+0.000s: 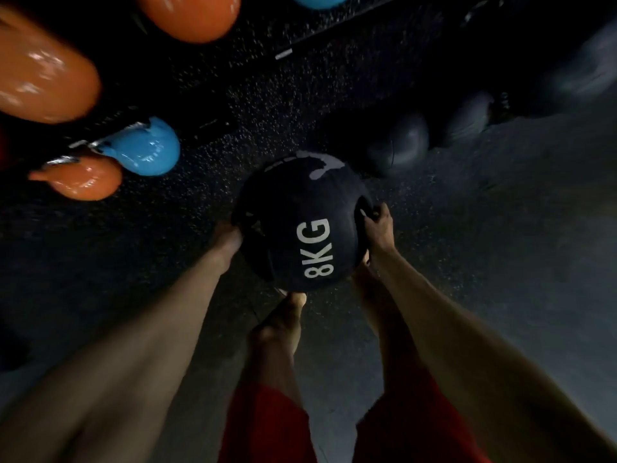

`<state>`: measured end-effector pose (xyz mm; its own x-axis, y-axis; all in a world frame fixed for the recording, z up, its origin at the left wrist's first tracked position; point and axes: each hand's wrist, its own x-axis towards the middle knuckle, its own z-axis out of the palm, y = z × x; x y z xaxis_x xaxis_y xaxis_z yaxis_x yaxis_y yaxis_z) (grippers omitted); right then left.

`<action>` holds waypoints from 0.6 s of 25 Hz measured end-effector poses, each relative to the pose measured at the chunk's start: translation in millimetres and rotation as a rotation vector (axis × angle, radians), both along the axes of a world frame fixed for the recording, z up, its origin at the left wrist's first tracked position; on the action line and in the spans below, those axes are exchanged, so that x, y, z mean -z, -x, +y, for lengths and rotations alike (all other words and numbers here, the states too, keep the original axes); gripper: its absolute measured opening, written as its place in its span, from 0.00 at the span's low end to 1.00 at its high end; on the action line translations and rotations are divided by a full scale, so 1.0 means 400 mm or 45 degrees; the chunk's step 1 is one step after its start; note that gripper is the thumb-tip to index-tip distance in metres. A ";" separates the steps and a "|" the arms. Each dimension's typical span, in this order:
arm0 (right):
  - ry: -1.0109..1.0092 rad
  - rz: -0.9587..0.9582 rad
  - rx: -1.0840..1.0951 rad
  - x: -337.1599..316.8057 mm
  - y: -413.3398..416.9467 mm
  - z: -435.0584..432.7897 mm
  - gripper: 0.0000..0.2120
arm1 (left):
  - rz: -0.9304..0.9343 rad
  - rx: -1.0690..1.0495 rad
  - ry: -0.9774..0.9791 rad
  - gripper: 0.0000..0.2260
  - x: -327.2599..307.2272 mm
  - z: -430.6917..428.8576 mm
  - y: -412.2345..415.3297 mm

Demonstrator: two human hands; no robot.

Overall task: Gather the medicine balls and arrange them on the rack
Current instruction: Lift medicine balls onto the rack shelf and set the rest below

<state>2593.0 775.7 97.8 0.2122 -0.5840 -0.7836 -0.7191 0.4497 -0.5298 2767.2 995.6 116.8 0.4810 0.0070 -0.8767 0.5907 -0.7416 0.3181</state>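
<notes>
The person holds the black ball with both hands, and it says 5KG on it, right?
Not quite. In the head view the left hand and right hand do hold the black ball, but its white lettering says 8KG, not 5KG.

Red shorts [267, 426] (loose, both legs); forearms [187, 302], left hand [230, 238], right hand [377, 228] bare; foot [283, 315] bare.

I log a blue kettlebell [147, 150] at left, just beside a small orange kettlebell [83, 182]; both have metal handles. Above them is a large orange weight [43, 75], blurred. A second orange weight [190, 15] and a blue weight [317, 0] are cut by the top edge. Black speckled flooring [267, 95] adjoins a smooth grey floor [500, 228].
</notes>
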 end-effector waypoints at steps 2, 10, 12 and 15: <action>0.061 -0.069 0.020 -0.164 -0.007 0.067 0.15 | -0.070 -0.168 0.161 0.19 -0.180 0.054 0.011; 0.349 -0.223 -0.171 -0.607 -0.094 0.186 0.11 | -0.326 -0.354 0.522 0.13 -0.652 0.204 0.006; 0.445 -0.309 -0.256 -0.680 -0.111 0.201 0.10 | -0.500 -0.524 0.624 0.11 -0.724 0.232 0.022; 0.561 -0.469 -0.378 -0.786 -0.154 0.208 0.09 | -0.748 -0.476 0.659 0.18 -0.813 0.274 0.030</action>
